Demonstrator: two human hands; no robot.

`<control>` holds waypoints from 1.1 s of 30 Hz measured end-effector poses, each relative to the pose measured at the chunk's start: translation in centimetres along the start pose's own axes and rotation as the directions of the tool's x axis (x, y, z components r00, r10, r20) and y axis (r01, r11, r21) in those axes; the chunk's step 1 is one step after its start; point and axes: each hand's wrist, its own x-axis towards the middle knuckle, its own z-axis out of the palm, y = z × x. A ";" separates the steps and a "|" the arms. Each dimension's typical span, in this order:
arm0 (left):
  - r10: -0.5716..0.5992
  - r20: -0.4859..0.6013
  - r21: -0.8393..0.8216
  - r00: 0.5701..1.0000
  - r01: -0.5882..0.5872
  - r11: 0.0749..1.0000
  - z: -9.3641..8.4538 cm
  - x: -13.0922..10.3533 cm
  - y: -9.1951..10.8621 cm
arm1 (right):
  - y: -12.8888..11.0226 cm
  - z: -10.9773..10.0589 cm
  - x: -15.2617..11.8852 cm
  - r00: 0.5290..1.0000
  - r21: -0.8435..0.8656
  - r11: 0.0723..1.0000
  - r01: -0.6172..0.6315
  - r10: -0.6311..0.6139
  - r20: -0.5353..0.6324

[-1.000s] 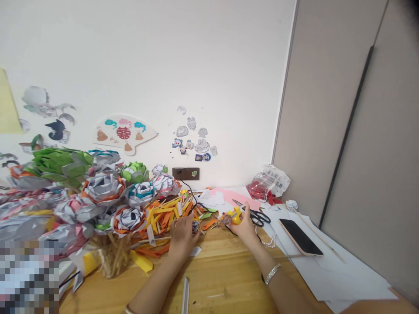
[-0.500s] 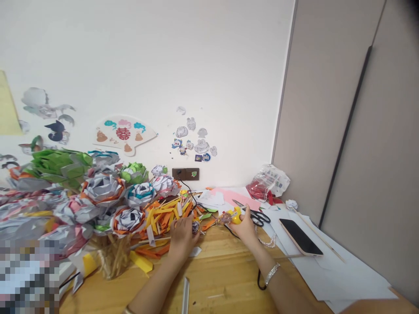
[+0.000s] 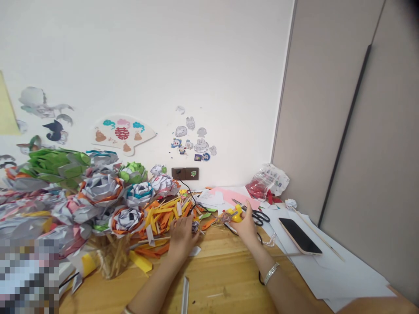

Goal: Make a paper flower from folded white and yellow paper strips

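Note:
My left hand (image 3: pixel 182 237) is closed around a small paper flower (image 3: pixel 195 226) with a grey-violet spiral face. Its fingers hide most of the flower. To the right, my right hand (image 3: pixel 246 226) grips a yellow glue gun (image 3: pixel 235 213) with a see-through front part that points left toward the flower; a gap stays between the two. Just behind the right hand lie black-handled scissors (image 3: pixel 258 215). Orange and yellow folded paper strips (image 3: pixel 163 218) are heaped beside and beyond the left hand.
Many paper flowers (image 3: pixel 101 192) stand in a clear container (image 3: pixel 111 257) on the left. On the right, a phone (image 3: pixel 300 236) and a thin stick (image 3: pixel 319 237) lie on white sheets (image 3: pixel 343 274). A black cord (image 3: pixel 188 187) hangs from the wall socket (image 3: pixel 185 173). A plastic bag (image 3: pixel 268 181) sits by the wall.
The view has shifted very slightly. Both hands keep their holds and stay almost in place, the glue gun still facing the flower.

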 end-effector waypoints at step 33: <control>0.121 0.048 -0.106 0.992 -0.116 0.988 -0.2 -0.2 0.2 | -2.1 0.0 -1.2 0.997 -0.284 0.957 -0.062 0.049 -0.055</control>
